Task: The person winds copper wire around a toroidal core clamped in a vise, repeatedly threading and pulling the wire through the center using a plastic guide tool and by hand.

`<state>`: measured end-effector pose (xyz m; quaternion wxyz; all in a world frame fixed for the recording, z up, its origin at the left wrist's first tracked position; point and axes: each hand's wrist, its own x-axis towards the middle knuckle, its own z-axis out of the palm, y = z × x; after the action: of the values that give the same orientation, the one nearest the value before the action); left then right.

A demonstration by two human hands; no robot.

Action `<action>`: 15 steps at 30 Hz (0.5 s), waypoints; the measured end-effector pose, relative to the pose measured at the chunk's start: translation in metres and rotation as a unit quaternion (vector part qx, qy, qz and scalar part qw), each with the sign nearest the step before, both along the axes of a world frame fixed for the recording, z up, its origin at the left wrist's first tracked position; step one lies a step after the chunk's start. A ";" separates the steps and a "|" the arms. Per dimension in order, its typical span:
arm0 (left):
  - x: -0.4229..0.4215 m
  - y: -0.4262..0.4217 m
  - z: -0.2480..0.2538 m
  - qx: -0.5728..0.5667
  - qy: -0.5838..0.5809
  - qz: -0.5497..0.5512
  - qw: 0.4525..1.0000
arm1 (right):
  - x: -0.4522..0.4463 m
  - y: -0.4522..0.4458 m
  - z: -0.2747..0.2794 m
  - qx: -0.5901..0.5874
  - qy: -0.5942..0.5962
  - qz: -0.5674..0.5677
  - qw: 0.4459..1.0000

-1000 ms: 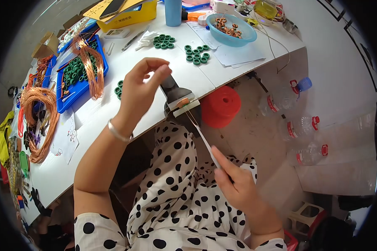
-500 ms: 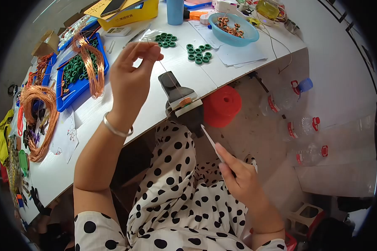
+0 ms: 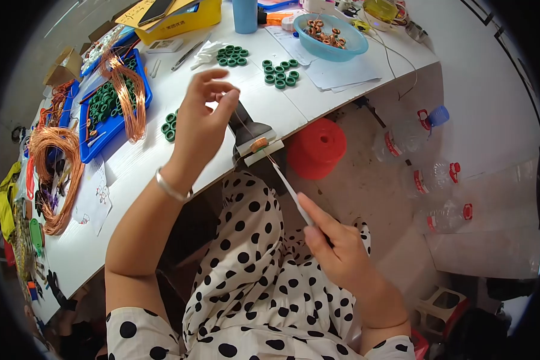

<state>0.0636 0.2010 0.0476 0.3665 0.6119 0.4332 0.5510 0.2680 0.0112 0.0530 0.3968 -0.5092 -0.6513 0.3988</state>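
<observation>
A dark clamp [image 3: 252, 131] at the table's front edge holds a ring wound with copper wire [image 3: 258, 144] between pale jaws. From the ring a thin wire runs up to my left hand [image 3: 203, 120], whose thumb and fingers pinch it above and left of the clamp. My right hand [image 3: 336, 249] is closed round a thin white tool [image 3: 294, 195], lower right of the clamp. The tool's tip is just below the ring, at a fine wire there. Green rings [image 3: 280, 74] sit in groups on the table beyond.
A blue tray [image 3: 111, 120] of green rings and copper wire lies left, beside a large copper coil [image 3: 57, 174]. A blue bowl [image 3: 333, 45] of wound rings stands at the back. A red stool-like object [image 3: 318, 153] and plastic bottles [image 3: 435, 180] are right.
Since half a second ago, my left hand has come down and right, nearer the clamp. The tool in my right hand has moved up from below the clamp to the ring.
</observation>
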 end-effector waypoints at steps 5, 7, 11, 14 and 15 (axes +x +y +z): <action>0.004 -0.069 0.026 0.470 0.344 0.016 0.813 | 0.023 -0.034 0.000 0.012 -0.060 0.007 0.998; 0.008 -0.085 0.024 0.516 0.427 -0.041 0.742 | 0.024 -0.041 -0.001 0.049 -0.075 0.009 0.996; 0.023 -0.092 0.011 0.501 0.399 -0.069 0.765 | 0.031 -0.054 0.002 0.051 -0.075 0.011 0.996; 0.029 -0.093 0.007 0.483 0.351 -0.060 0.800 | 0.043 -0.073 -0.002 0.010 -0.075 0.018 0.997; 0.029 -0.093 0.007 0.483 0.351 -0.060 0.800 | 0.045 -0.078 -0.003 -0.011 -0.075 0.022 0.997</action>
<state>0.0927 0.1080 0.0550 -0.1213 0.8858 0.1726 0.4134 0.3128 -0.0663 0.0497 0.3328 -0.5276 -0.6858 0.3750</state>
